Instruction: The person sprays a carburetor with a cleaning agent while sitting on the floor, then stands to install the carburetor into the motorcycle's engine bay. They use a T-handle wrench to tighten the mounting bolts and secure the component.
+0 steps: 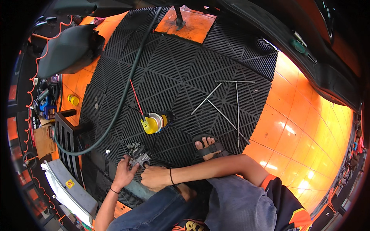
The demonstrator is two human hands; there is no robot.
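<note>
A small grey cast-metal part with a round opening, like a carburetor (pixel 139 157), is held low over the mat, in front of my bent legs. My left hand (pixel 125 172) grips it from the left, thumb on its near side. Against its right side, by the round opening, is my right hand (pixel 155 178), closed with the fingers curled under; what they pinch, if anything, is hidden. Just beyond stands a spray can (pixel 157 121) with a yellow top and a thin red straw (pixel 137 97) sticking out.
Several T-handle wrenches (pixel 237 104) lie on the black ribbed mat (pixel 181 73). A dark green hose (pixel 133 71) curves across the left side to a black slatted stand (pixel 65 133). At upper left rests a motorcycle seat (pixel 67 50); dark vehicle bodywork (pixel 277 42) overhangs the upper right.
</note>
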